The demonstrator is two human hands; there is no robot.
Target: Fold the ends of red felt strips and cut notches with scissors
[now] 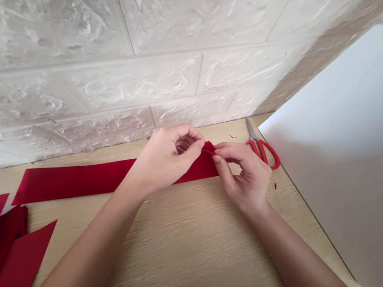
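Note:
A long red fabric strip (78, 180) lies flat across the wooden table, its right end under my hands. My left hand (174, 157) reaches over the strip, thumb and fingertips pinched on a small folded red piece of fabric (209, 148). From the right, my right hand (244, 169) pinches the same small piece between thumb and forefinger. Whether this piece is separate from the strip or its lifted end, I cannot tell. Just beyond my right hand lie scissors (264, 153) with red handles, blades pointing at the wall.
Several red fabric pieces (22, 268) are heaped at the left edge of the wooden table (190, 249). A large white board (351, 153) stands along the right side. A pale brick-patterned wall (170, 77) closes off the back. Tiny red scraps (275, 185) lie near the scissors.

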